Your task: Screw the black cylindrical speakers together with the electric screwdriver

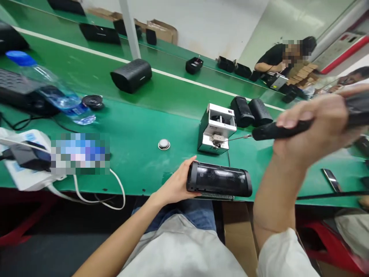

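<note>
My left hand [179,182] grips one end of a black speaker housing [220,179], which lies on its side at the front edge of the green bench. Raised on the right, my right hand [318,121] is closed round a black electric screwdriver [266,132]. Its thin bit points left, the tip at or very near the outlet of a silver-and-black screw feeder [208,134]; exact contact is unclear. The feeder stands just behind the speaker housing. A small round silver part [164,144] sits on the bench to the left of the feeder.
Two black speakers [242,110] stand behind the feeder. On the left are a water bottle [66,102], a white power strip [27,175] and loose cables. A phone [331,180] lies far right. More speakers [132,75] rest along the green line, with co-workers at its far right.
</note>
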Demonstrator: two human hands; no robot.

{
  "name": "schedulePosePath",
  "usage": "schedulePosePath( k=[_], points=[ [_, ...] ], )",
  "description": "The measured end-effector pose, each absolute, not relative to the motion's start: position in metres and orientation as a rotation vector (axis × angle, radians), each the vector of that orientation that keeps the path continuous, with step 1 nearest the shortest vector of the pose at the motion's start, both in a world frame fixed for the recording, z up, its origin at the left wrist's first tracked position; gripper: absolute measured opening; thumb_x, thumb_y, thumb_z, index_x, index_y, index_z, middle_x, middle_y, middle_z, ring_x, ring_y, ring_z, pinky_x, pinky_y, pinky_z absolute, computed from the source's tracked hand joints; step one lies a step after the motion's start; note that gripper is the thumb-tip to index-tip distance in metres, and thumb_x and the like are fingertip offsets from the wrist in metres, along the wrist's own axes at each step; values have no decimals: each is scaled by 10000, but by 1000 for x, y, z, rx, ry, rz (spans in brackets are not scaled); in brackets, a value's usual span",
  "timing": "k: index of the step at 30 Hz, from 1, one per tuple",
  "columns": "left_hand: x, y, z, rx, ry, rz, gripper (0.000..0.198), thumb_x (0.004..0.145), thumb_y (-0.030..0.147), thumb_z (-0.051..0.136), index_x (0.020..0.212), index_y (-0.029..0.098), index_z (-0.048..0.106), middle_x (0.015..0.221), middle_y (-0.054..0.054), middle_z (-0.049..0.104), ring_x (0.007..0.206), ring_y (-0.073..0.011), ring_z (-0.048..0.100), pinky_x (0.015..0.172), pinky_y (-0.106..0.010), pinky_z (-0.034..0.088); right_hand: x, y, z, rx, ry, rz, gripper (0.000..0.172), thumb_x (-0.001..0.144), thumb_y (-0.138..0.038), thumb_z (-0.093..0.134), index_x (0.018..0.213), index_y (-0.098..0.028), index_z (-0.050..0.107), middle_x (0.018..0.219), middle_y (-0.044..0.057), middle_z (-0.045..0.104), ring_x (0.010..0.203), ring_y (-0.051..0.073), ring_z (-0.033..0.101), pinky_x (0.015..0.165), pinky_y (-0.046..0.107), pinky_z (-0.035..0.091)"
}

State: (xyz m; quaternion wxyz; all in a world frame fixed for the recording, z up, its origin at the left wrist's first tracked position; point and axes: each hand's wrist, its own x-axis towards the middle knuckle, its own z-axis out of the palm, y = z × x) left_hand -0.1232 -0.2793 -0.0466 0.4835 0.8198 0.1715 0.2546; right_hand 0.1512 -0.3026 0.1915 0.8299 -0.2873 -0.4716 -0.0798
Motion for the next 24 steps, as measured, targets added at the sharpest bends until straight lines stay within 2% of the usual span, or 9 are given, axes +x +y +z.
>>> schedulePosePath(
  k=[3, 6, 13, 16, 19, 21, 24],
  points=[
    [-123, -283, -42, 2006, 434, 622, 1281, 775, 274, 1000, 1737, 347, 156, 1721, -163, 409, 1590, -402, 478, 1338, -601, 423, 140, -282, 179, -518, -1189, -175, 100, 883, -126, 686, 957, -193, 687, 601, -78, 507, 394, 134, 473, 339, 209, 367],
    [-123, -283, -39, 2003, 453, 629, 1235, 779, 252, 988, 1713, 360, 187, 1695, -143, 416, 1557, -380, 507, 1327, -576, 441, 132, -264, 167, -582, -1177, -167, 109, 869, -117, 689, 933, -198, 655, 584, -81, 494, 379, 145, 473, 337, 239, 385],
    [-123, -284, -39, 2019, 479, 621, 1261, 797, 259, 977, 1733, 391, 142, 1685, -131, 383, 1547, -376, 501, 1321, -557, 444, 139, -241, 151, -732, -1135, -279, 109, 921, -220, 673, 1024, -245, 648, 674, -85, 527, 397, 133, 497, 350, 214, 375],
    [-123, -284, -40, 2023, 483, 616, 1295, 792, 253, 982, 1744, 394, 115, 1670, -136, 391, 1540, -380, 504, 1315, -574, 447, 142, -237, 148, -766, -1124, -304, 90, 978, -244, 687, 1042, -259, 625, 684, -86, 492, 407, 124, 471, 360, 218, 363],
    [-123, -283, -42, 2023, 470, 623, 1319, 797, 268, 986, 1753, 394, 85, 1684, -146, 387, 1554, -389, 491, 1312, -597, 445, 145, -242, 146, -873, -1123, -273, 163, 1020, -333, 736, 1063, -274, 590, 702, -80, 452, 428, 130, 455, 361, 267, 394],
    [-123, -284, -42, 2025, 461, 633, 1329, 797, 280, 989, 1755, 385, 75, 1706, -158, 373, 1583, -403, 465, 1315, -609, 439, 142, -251, 147, -956, -1125, -240, 192, 1015, -382, 728, 1075, -289, 571, 714, -70, 439, 440, 135, 431, 370, 304, 405],
    [-122, -284, -44, 2031, 448, 651, 1319, 783, 285, 1002, 1748, 353, 106, 1710, -181, 373, 1590, -418, 462, 1316, -610, 440, 126, -268, 157, -971, -1121, -182, 178, 943, -341, 699, 1058, -300, 569, 700, -57, 430, 457, 156, 420, 378, 322, 371]
  ],
)
